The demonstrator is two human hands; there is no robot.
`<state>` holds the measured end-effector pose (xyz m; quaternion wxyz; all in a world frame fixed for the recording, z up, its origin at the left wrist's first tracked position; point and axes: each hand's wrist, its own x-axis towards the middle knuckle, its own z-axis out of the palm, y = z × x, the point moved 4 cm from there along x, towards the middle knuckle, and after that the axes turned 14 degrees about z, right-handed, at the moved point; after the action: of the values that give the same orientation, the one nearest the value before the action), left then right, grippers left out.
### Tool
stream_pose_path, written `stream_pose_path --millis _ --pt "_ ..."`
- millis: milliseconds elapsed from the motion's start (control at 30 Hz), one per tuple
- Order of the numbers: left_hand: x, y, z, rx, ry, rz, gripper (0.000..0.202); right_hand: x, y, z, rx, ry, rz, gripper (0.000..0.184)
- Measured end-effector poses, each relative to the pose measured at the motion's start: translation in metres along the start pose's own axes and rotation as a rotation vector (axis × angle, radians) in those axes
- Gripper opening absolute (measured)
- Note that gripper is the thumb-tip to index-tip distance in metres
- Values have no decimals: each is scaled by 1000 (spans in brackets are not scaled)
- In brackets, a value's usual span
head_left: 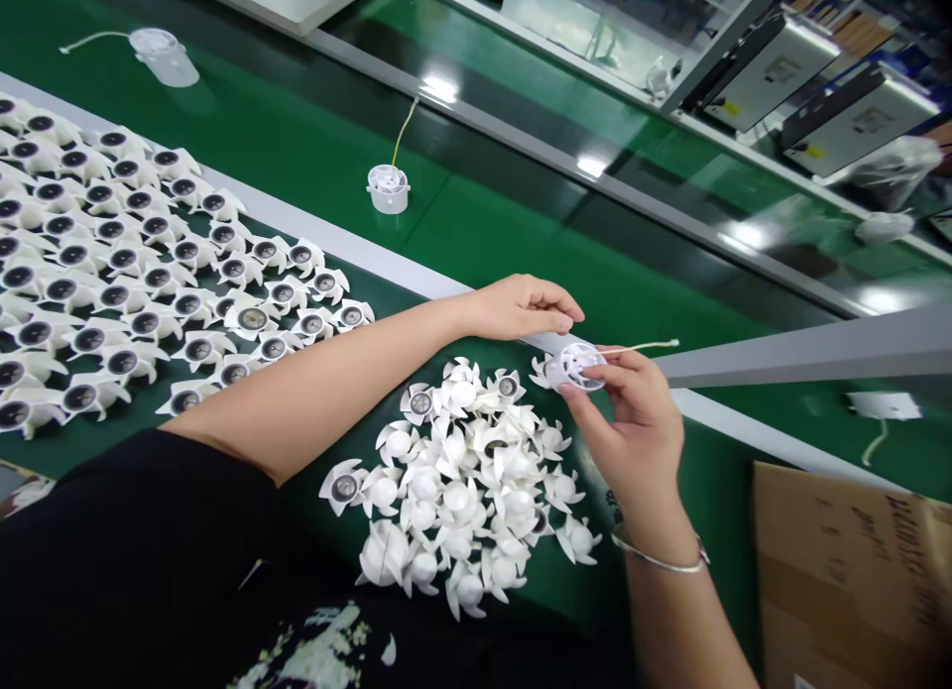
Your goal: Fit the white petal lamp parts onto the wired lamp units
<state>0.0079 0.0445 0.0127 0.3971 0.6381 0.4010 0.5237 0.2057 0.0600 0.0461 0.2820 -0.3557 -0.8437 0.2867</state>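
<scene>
So the person's right hand is gripping a round white plastic fan housing between thumb and fingers, with a thin white lead wire trailing off to the right. A rotor blade seems to be poking out from behind the housing, though it's hard to tell from this angle. The left hand is hovering just beside it with its fingers curled in, and I can't tell whether the fingertips are actually touching the housing. Just below the hands, a loose pile of white plastic fan rotors is sitting on a green conveyor belt, while neat rows of rotors with dark round centers are lined up to the left. Farther up the belt, a white fan unit with a yellow wire is standing on its own, and a cardboard box is poking in at the lower right.
</scene>
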Motion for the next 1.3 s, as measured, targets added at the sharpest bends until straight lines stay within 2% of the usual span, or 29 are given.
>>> stream_pose_path --millis 100,200,567,667,733,767,800,833,933,1033,1133,1200,1300 --pt "-1 1 0 -84 -4 -5 31 -2 -3 5 -128 -1 -129 16" --pt "-2 1 0 -73 -41 -7 35 -4 -3 8 -232 15 -205 13" --pt "2 5 -3 57 -207 8 30 -2 -6 12 -351 -11 -124 14" --pt "0 4 0 82 -229 12 28 4 -4 12 -307 -44 -106 10" --pt "-2 1 0 72 -151 -19 30 9 -2 13 -267 -82 -108 9" --pt "-2 -1 -1 57 -74 -45 32 12 -1 13 -277 -75 -98 10" --pt "-3 -3 -3 35 34 -67 34 14 -1 11 -305 -46 -75 18" --pt "-3 -3 -4 36 90 -67 38 16 -1 9 -333 -4 -43 29" --pt "-4 -1 -5 79 155 -47 46 9 -10 -4 -307 117 25 61" --pt "-6 4 -4 103 108 -52 49 -17 -20 -29 -251 174 27 63" --pt "-8 9 -2 121 -24 -49 53 -65 -5 -65 -283 307 144 55" --pt "-8 12 -2 148 -115 -40 59 -107 28 -87 -297 406 272 52" --pt "-9 16 -1 225 -261 -40 69 -174 98 -105 -387 504 391 51"
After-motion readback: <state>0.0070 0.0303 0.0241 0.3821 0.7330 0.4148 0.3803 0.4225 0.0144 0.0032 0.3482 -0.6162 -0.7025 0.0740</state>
